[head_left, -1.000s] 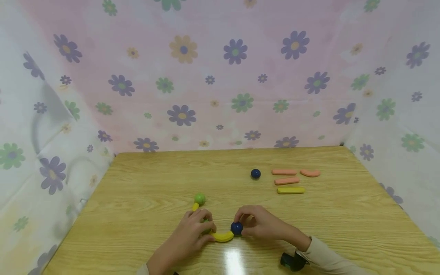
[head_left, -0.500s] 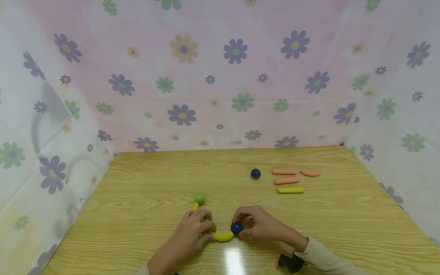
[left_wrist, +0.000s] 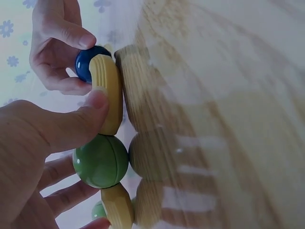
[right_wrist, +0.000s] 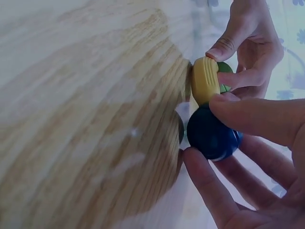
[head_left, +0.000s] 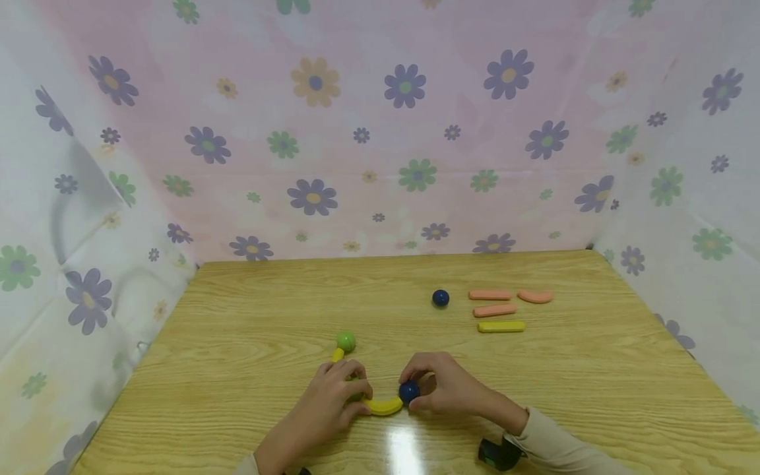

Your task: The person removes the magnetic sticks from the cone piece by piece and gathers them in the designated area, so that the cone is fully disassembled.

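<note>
My left hand [head_left: 336,399] grips a chain of toy building pieces on the table. Its thumb presses a yellow curved rod [left_wrist: 112,95], and its fingers reach behind a green ball [left_wrist: 101,161] at the rod's left end. A second yellow rod [left_wrist: 117,207] leads from that ball to another green ball [head_left: 346,341] farther back. At the curved rod's right end sits a dark blue ball [head_left: 409,392], pinched between the thumb and fingers of my right hand [head_left: 446,386]. The blue ball touches the rod's tip [right_wrist: 206,98].
Toward the back right lie another dark blue ball [head_left: 441,298], two straight orange rods [head_left: 489,295], a curved orange rod [head_left: 535,297] and a straight yellow rod [head_left: 501,326]. Flowered cloth [head_left: 380,132] encloses the wooden table [head_left: 267,297] at the back and sides.
Both hands keep their hold on the pieces almost unmoved. My right hand and forearm have shifted very slightly left, and the head view has moved a little.
</note>
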`<action>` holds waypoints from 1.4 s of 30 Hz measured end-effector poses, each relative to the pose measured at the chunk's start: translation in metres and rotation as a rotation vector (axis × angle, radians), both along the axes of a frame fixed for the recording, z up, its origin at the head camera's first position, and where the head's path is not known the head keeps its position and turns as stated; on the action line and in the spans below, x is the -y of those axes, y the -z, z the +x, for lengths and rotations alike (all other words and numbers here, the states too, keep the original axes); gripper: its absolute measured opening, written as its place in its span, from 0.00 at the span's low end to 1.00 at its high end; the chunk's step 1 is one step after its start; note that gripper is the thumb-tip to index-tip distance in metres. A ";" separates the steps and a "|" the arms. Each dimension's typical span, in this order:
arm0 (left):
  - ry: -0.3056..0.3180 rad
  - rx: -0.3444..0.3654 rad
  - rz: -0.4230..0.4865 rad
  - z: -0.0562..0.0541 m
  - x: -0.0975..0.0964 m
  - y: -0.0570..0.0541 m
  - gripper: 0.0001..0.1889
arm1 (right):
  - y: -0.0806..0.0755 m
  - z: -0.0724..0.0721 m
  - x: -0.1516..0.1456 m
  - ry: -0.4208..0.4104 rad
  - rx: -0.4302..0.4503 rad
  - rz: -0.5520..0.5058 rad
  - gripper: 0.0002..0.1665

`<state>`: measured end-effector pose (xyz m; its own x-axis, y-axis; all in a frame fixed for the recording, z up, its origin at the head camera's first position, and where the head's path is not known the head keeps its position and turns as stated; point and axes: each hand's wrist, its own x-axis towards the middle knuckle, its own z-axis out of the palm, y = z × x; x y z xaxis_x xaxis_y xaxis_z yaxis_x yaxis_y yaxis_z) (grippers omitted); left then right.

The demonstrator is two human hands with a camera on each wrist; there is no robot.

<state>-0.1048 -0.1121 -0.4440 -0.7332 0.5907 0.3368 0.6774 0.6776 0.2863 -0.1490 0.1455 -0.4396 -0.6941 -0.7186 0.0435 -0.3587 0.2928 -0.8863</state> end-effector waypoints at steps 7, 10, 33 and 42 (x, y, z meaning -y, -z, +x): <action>0.000 -0.007 0.005 0.000 0.001 0.000 0.09 | 0.004 -0.003 -0.012 0.121 -0.067 -0.002 0.17; 0.003 -0.015 0.009 0.000 0.001 0.001 0.09 | 0.005 -0.004 -0.019 0.144 -0.082 -0.025 0.18; -0.003 -0.007 0.017 0.000 0.001 0.001 0.09 | -0.004 -0.034 -0.041 0.253 -0.026 -0.095 0.20; 0.003 -0.013 0.018 0.001 0.001 0.003 0.10 | -0.002 -0.053 -0.039 0.321 -0.046 -0.097 0.20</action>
